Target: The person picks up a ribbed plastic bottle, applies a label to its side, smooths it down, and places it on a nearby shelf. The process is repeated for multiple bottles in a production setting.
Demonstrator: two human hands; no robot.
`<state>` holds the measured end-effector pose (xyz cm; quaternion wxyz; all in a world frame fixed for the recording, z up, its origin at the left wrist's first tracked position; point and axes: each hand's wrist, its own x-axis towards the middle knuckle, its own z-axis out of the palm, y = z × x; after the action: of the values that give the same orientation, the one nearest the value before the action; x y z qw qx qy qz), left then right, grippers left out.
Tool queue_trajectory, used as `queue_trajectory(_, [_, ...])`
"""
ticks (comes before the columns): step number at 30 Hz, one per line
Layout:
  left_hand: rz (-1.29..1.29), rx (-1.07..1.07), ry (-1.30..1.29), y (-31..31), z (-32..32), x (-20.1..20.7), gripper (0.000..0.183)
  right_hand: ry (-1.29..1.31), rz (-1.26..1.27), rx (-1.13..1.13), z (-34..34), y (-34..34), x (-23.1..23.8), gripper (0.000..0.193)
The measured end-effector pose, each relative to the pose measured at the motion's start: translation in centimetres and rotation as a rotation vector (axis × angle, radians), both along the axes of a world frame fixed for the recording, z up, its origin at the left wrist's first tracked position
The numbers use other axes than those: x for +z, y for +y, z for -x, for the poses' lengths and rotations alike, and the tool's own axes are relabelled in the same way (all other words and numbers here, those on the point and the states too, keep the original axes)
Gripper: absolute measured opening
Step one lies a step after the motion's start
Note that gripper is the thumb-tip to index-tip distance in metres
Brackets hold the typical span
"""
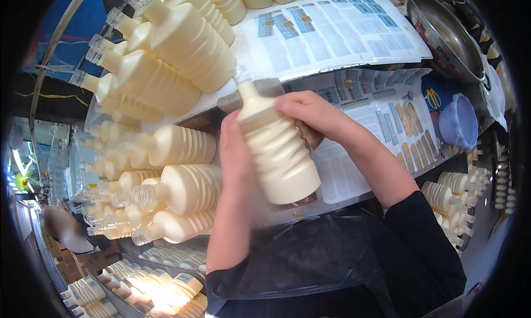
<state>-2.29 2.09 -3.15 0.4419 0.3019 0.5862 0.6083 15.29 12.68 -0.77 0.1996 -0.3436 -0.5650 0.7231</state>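
A cream-coloured bottle with a ridged body and a clear threaded neck leans between my hands, its neck pointing away from me. My left hand is closed along its left side. At its upper right shoulder, my right hand grips with thumb and fingers. Under the right hand a brown piece shows, partly hidden. Behind the bottle neck lies a greyish flat piece. Sheets of blue and gold labels spread out to the right of the bottle.
Similar bottles lie stacked on their sides at the left, and more rest on the upper shelf. Another label sheet covers that shelf. At the right are a metal pan, a lilac bucket and yellow-handled scissors.
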Motion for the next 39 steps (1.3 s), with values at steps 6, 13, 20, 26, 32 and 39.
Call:
queue_trajectory(6, [0.058,-0.051,-0.088,-0.5,-0.4,0.4,0.046,-0.196,-0.247,-0.008,0.8,-0.5,0.6,0.055])
queue_trajectory(13, [-0.009,-0.027,-0.192,0.1,0.3,-1.1,0.046,0.048,0.004,-0.028,0.1,-0.5,-0.3,0.043])
queue_trajectory(20, [0.002,0.057,-0.035,-0.6,0.7,-1.4,0.045,0.131,0.202,-0.200,-1.3,0.4,0.4,0.043])
queue_trajectory(26, [-0.082,0.028,1.033,-5.1,-3.4,2.0,0.060,0.154,-0.309,-0.395,1.6,-0.2,4.0,0.034])
queue_trajectory(32, [0.030,-0.075,1.166,-5.9,-4.0,2.0,0.080,-0.097,-1.103,-0.354,5.5,-2.7,3.5,0.038])
queue_trajectory(39, [0.019,-0.069,1.035,-5.9,-3.8,1.4,0.082,-0.076,-0.833,-0.441,2.4,-0.5,0.7,0.042])
